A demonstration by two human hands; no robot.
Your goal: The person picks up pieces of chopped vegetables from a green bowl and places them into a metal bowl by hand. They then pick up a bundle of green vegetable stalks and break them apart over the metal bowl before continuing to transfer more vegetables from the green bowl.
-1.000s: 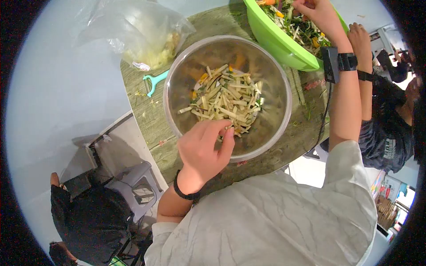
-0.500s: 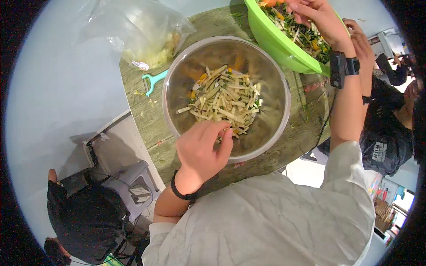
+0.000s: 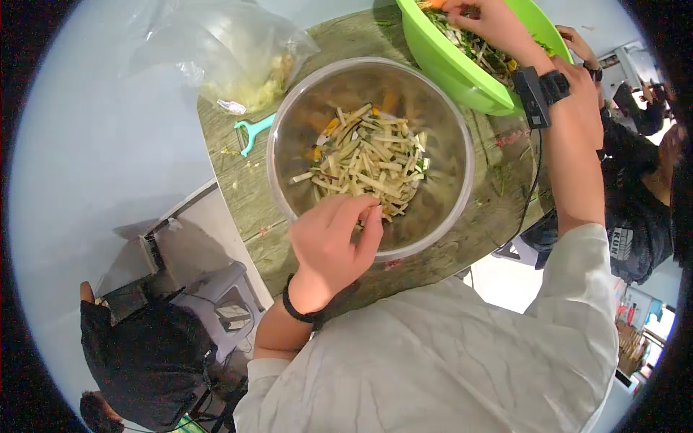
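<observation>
My left hand (image 3: 333, 242) is at the near rim of a steel bowl (image 3: 451, 195), thumb and forefinger pinched together; anything between them is too small to make out. Inside the bowl lies a heap of pale vegetable strips (image 3: 372, 155) with a few orange and green bits. My right hand (image 3: 491, 25) reaches into a green plastic basin (image 3: 451, 68) at the upper right. Its fingers are bent together over the mixed cut vegetables (image 3: 476, 49) there; what they hold is hidden. Something orange shows by the fingertips.
A turquoise peeler (image 3: 250, 133) lies left of the steel bowl on the wooden table (image 3: 249, 191). Behind it stands a clear plastic bag (image 3: 245, 54) with pale scraps. A grey stool (image 3: 224, 303) is at lower left. People in dark clothes are at both sides; another person's hand (image 3: 577, 45) is beside the basin.
My right hand has moved left and slightly up over the basin, its fingers more bent. The other person's hand beside the basin now shows apart from my wrist. My left hand is nearly still.
</observation>
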